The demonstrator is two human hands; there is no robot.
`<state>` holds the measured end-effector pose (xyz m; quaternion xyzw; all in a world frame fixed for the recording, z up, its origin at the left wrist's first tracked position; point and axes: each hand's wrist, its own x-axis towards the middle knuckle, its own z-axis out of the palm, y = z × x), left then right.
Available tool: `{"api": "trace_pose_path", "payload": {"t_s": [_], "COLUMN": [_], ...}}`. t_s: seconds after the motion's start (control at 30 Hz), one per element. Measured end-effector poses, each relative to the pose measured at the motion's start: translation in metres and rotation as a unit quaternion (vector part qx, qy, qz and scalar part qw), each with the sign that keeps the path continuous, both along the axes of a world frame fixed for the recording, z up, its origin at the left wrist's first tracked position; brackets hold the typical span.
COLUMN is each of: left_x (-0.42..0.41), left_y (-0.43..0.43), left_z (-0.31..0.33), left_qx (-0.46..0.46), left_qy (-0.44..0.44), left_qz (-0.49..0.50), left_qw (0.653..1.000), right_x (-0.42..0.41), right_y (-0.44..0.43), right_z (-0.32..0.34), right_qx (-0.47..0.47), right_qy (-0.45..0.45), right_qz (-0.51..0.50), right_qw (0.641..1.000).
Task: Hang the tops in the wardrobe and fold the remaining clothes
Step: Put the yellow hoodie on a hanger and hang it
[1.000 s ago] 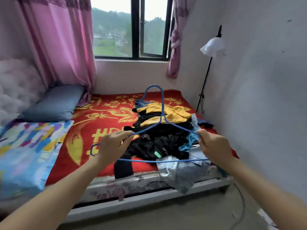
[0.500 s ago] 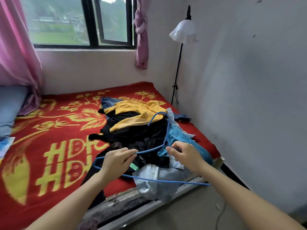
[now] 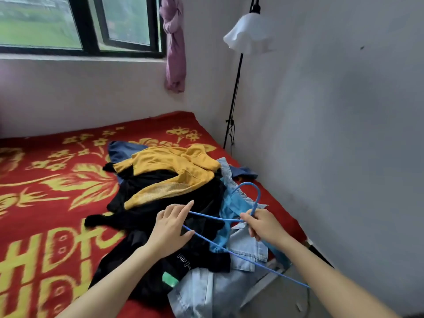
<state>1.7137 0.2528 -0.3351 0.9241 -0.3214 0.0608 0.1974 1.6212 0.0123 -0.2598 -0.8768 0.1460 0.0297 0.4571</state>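
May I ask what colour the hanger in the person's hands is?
The hanger is blue; the head view shows it best.

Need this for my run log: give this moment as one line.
right hand: grips blue hanger below hook | left hand: open at hanger's end | clothes pile: on bed | hanger: bare

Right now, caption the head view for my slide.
Right hand grips a blue hanger at its neck; the open left hand hovers over a clothes pile on a red blanket.

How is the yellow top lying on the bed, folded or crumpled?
Crumpled: the yellow top sprawls unevenly over dark clothes, a sleeve trailing out.
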Motion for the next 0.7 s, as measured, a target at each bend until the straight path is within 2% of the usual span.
{"api": "trace_pose_path", "payload": {"t_s": [0.1,0.2,0.4,0.5,0.7], "left_x": [0.027,0.051,0.119,0.149,0.199], "left_y": [-0.02,-0.039,-0.082,-0.121,-0.163], "left_z": [-0.012,-0.027,-0.044,-0.049,-0.053], "left_qx": [0.004,0.004,0.0,-0.014,-0.046], "left_qy": [0.035,0.078,0.149,0.196,0.225], "left_qz": [0.021,0.059,0.193,0.239,0.308], "left_qw": [0.999,0.995,0.97,0.951,0.923], "right_x": [0.025,0.062,0.171,0.227,0.328], "right_y": [-0.044,-0.084,-0.157,-0.193,-0.224], "right_z": [-0.013,-0.031,-0.081,-0.106,-0.142], "right_qx": [0.013,0.066,0.17,0.164,0.117], "right_qy": [0.004,0.007,0.067,0.101,0.108], "right_qz": [-0.072,-0.111,-0.153,-0.146,-0.095], "right_qw": [0.997,0.992,0.971,0.97,0.983]}}
